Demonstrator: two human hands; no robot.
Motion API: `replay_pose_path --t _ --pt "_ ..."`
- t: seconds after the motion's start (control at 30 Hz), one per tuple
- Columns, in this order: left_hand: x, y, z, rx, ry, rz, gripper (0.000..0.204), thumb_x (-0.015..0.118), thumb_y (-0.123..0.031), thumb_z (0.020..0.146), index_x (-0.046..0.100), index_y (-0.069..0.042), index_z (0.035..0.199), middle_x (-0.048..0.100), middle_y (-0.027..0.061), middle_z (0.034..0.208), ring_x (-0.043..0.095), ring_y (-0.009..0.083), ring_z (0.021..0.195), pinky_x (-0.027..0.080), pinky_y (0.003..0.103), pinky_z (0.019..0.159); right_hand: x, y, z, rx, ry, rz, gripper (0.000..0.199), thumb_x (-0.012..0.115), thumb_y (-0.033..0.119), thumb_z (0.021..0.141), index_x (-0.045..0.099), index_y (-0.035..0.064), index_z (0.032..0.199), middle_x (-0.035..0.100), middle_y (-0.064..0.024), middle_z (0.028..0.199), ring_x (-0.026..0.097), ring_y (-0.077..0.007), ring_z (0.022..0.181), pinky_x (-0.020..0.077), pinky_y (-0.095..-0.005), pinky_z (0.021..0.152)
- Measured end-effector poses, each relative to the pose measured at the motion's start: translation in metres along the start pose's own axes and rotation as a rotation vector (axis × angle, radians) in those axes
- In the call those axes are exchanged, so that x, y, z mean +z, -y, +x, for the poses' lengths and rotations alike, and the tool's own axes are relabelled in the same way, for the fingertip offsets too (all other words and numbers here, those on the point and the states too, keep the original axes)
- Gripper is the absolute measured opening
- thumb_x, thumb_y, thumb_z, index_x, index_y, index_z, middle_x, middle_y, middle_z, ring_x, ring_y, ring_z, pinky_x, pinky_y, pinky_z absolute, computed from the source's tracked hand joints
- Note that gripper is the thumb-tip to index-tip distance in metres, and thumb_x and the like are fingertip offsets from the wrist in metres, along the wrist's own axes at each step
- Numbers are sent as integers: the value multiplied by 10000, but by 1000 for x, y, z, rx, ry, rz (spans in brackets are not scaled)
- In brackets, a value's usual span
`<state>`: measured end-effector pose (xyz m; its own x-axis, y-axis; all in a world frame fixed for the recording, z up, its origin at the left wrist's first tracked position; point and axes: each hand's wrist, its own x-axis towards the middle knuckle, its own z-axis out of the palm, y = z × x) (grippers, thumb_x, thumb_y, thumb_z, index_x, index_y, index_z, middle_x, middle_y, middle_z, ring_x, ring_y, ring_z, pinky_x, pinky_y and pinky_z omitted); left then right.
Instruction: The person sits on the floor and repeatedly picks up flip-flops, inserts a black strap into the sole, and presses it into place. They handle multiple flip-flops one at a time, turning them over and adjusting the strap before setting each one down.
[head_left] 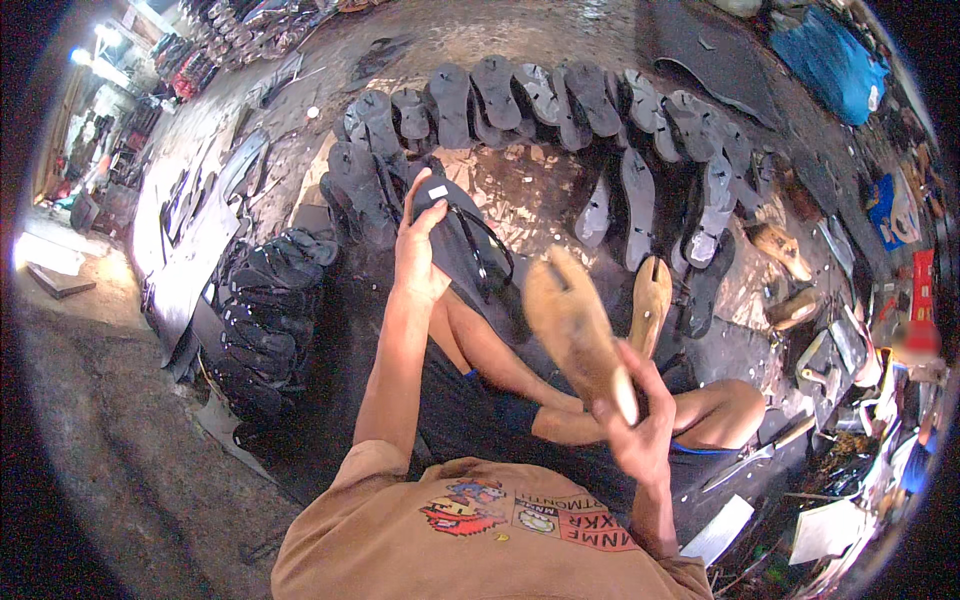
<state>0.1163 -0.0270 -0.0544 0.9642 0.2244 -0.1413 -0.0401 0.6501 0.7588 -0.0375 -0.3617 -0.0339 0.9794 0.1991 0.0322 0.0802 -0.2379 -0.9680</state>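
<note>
My left hand (418,240) grips a black flip-flop (462,240) by its edge, thumb across the top beside a small white label. A thin black strap (490,238) arches off the flip-flop's right side. In my right hand (642,420) is a wooden shoe last (572,315), grasped near its heel end, its notched toe pointing up and away from me. Just beyond it a second wooden last (652,295), also notched, points the same way; its lower end is hidden. The held last and the flip-flop are apart.
Black sandal soles (497,92) curve in an arc ahead of me. Stacked black flip-flops (265,315) lie at my left. More wooden lasts (780,248) rest at the right, with a knife (765,455) nearer my knee. A blue bag (828,62) lies far right.
</note>
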Motion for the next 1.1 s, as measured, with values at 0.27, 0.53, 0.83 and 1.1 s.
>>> replay_pose_path --t 0.27,0.53,0.83,1.1 --pt "31 34 -50 -193 144 14 600 624 -166 1052 450 -203 1625 609 230 1479 632 447 1329 594 674 1011 44 34 -8 161 -71 244 658 757 82 898 590 -20 1527 665 -245 1432 681 -340 1285 522 -426 1114" --pt "71 46 -90 -193 234 -163 603 612 -295 1107 384 -193 1656 593 184 1474 654 374 1297 600 568 1057 73 34 -5 -1 -247 166 629 730 169 974 571 11 1562 542 -261 1573 500 -396 1465 428 -502 1205" --pt "28 86 -162 -706 -97 -81 403 527 -468 1123 637 -142 1334 725 37 1219 711 192 1127 574 396 996 69 2 -9 -25 43 -215 703 817 208 928 574 107 1580 395 -251 1659 411 -409 1513 320 -524 1260" --pt "34 46 -189 -697 32 -253 779 555 -678 1026 600 -27 1451 724 169 1322 713 330 1188 547 496 1066 38 -11 -10 380 143 280 496 470 384 1193 699 5 970 688 -32 863 578 -123 842 498 -349 791"
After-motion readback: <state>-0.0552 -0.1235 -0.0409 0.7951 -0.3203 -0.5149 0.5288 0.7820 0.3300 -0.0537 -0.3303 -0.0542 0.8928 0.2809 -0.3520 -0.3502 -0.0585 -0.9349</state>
